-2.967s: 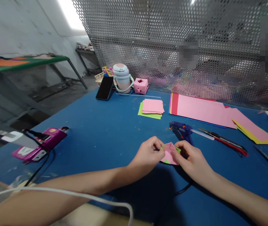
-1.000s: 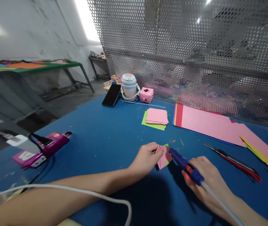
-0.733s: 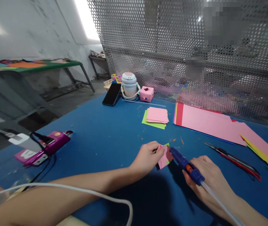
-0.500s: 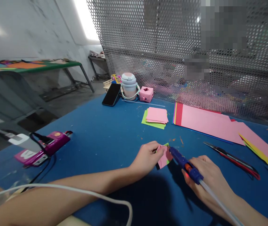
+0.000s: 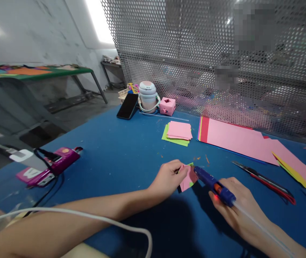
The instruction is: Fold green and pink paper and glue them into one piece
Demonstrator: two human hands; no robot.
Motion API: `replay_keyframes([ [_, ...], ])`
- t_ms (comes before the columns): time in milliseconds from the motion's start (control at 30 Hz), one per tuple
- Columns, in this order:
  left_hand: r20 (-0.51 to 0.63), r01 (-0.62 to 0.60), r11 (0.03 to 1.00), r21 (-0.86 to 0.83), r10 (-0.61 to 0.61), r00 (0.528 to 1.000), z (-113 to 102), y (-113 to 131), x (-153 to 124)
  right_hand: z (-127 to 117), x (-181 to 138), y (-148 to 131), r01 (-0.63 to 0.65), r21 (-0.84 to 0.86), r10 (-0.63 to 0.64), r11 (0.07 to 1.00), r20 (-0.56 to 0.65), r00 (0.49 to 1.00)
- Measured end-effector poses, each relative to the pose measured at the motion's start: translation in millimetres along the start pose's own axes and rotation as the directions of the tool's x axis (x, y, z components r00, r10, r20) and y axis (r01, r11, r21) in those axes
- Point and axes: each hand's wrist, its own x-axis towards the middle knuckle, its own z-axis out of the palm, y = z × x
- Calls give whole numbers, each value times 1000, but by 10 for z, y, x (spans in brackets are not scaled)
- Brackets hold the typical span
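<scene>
Between thumb and fingers, my left hand (image 5: pixel 169 179) pinches a small pink and green paper piece (image 5: pixel 186 182) just above the blue table. My right hand (image 5: pixel 236 204) is wrapped round a blue hot glue gun (image 5: pixel 212 183) with an orange part and a glowing red light. The gun's nozzle is at the upper right edge of the paper; whether it touches cannot be made out. A clear glue stick (image 5: pixel 257 224) runs out of the gun's back over my right wrist. Beyond my hands lies a stack of pink and green paper squares (image 5: pixel 179 130).
Right of my hands lie a utility knife (image 5: pixel 266 182) and long coloured paper sheets (image 5: pixel 233 136). At the back stand a phone (image 5: pixel 127 106), a bottle (image 5: pixel 147 98) and a pink paper cube (image 5: pixel 167 106) before a perforated metal panel (image 5: pixel 196 46). A purple power strip (image 5: pixel 49 166) sits left; a white cable (image 5: pixel 88 215) crosses my left forearm.
The glue gun and my right hand have shifted slightly to the right. My left hand still pinches the paper in nearly the same place. The view has moved a little.
</scene>
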Motion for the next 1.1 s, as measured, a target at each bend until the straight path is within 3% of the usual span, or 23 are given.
replay_keyframes([
  [167,3,-3,1000,-4,3,1000,2,-10,5,25,-28,13,-64,-18,64,998,-17,998],
  [633,-2,-18,1000,-9,18,1000,1,4,-5,-4,-11,13,-28,-36,29,999,36,999],
  [1100,16,-25,1000,2,25,1000,-8,19,-8,-8,-12,8,-54,-22,54,998,9,999],
])
